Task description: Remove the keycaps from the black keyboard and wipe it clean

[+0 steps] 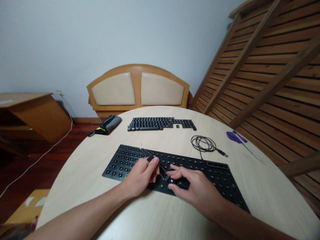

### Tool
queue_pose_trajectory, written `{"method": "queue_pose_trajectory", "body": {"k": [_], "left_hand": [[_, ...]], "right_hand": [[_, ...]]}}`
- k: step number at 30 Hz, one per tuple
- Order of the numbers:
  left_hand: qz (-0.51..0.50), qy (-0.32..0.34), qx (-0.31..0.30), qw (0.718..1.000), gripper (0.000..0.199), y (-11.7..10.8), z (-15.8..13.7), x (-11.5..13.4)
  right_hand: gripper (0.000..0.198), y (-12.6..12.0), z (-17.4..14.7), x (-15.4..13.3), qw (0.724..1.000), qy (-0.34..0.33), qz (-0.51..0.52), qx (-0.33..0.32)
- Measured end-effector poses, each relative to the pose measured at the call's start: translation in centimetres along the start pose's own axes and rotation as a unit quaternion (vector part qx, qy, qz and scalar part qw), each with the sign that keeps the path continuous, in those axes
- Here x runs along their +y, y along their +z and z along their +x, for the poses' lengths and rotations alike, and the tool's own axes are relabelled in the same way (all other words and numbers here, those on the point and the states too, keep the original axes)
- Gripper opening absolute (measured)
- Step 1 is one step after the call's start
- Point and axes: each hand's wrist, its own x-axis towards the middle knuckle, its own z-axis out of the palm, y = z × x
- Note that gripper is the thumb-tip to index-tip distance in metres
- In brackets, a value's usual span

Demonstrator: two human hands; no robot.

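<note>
A black keyboard base [125, 153] with its key switches bare lies across the table under both hands. My left hand [142, 173] is closed around the dark handle of a wire keycap puller [150, 158]. Thin wire loops stick out of the puller at both ends; the lower loop reaches toward my right fingers. A small black keycap [172, 181] with a light mark sits between the thumb and fingers of my right hand [191, 181], just over the keyboard's front part. The right palm hides part of the base.
Loose black keycaps [150, 124] lie in rows at the back of the round table [140, 220]. A coiled USB cable [203, 144] rests behind the base. A black-grey pouch [108, 125] is at left; a purple cloth [235, 136] and a white-handled brush [250, 148] lie at right.
</note>
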Motion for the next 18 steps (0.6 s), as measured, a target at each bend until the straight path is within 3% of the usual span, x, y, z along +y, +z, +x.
{"method": "queue_pose_trajectory", "body": {"k": [7, 13, 18], "left_hand": [[0.076, 0.057, 0.045, 0.994, 0.054, -0.1, 0.2, -0.5], [0.090, 0.041, 0.072, 0.993, 0.054, 0.1, 0.4, -0.7], [0.101, 0.028, 0.056, 0.993, 0.056, 0.1, 0.5, -0.8]], "right_hand": [[0.015, -0.5, 0.5, -0.1, 0.997, 0.071, 0.010, 0.010], [0.012, -1.7, 1.2, -0.2, 0.997, 0.061, -0.005, 0.036], [0.010, -3.3, 2.8, 0.4, 0.992, 0.046, -0.100, 0.055]]}}
